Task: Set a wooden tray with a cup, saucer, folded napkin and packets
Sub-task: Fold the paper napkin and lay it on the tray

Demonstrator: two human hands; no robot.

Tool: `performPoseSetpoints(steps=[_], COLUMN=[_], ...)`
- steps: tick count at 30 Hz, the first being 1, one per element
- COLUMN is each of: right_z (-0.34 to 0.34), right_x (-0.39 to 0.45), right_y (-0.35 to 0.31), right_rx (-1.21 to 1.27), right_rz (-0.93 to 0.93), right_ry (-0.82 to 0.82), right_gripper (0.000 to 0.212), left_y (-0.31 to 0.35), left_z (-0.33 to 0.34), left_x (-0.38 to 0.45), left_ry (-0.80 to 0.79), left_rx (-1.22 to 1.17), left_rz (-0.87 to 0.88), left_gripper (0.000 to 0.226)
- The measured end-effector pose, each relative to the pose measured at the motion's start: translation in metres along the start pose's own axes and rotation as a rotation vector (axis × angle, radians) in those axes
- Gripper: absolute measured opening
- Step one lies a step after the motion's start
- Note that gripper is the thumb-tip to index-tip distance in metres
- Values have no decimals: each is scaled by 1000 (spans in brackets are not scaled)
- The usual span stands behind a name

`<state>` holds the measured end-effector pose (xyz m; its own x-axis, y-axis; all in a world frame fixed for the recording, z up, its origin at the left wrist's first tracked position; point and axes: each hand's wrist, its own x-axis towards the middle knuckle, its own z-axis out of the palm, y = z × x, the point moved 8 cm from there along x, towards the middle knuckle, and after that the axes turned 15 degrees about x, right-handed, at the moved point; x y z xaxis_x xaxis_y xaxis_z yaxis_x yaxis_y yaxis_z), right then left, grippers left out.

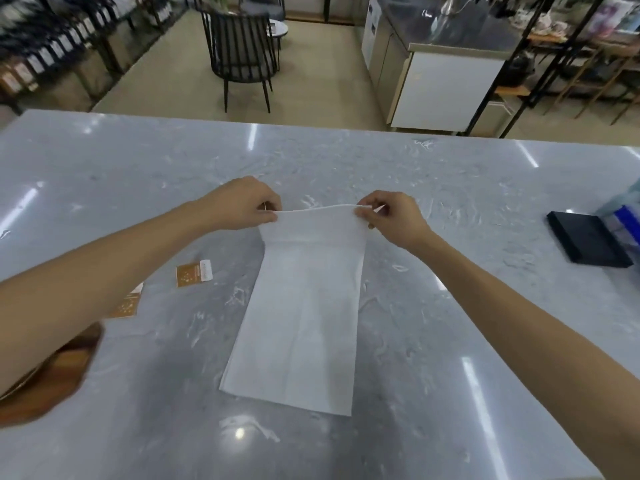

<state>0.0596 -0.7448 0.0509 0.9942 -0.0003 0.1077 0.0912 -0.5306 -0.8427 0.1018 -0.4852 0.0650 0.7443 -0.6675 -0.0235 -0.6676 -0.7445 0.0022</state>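
A long white napkin (301, 313) lies flat on the grey marble counter (450, 306), its near end towards me. My left hand (242, 202) pinches the far left corner and my right hand (391, 216) pinches the far right corner, lifting that far edge off the counter. Two orange packets lie to the left: one (194, 274) in plain sight, the other (127, 304) partly under my left forearm. A brown wooden tray (52, 379) shows at the lower left, mostly hidden by that forearm. No cup or saucer is in view.
A black flat box (587, 242) lies at the counter's right, with a bluish wrapped pack (623, 216) beside it at the frame edge. Beyond the counter stand a black slatted chair (242, 53), shelves of bottles and a steel cabinet.
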Motion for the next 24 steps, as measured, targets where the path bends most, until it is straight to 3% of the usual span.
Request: performPoseSetpoints(steps=[9,14,24], right_z=[-8,18,97], right_x=[-122,-185,-272], right_y=[-50,-37,22], right_rx=[72,66,56], right_rz=[-162,-162,-52], right_ry=[28,34,-54], right_gripper=[3,10,10], left_y=[37,52,72], left_z=[-41,-11,102], left_x=[-105,-154,-218], left_ry=[203,139,1], left_rx=[-101,-216,-425], left_rz=[90,99,28], left_gripper=[5,3,21])
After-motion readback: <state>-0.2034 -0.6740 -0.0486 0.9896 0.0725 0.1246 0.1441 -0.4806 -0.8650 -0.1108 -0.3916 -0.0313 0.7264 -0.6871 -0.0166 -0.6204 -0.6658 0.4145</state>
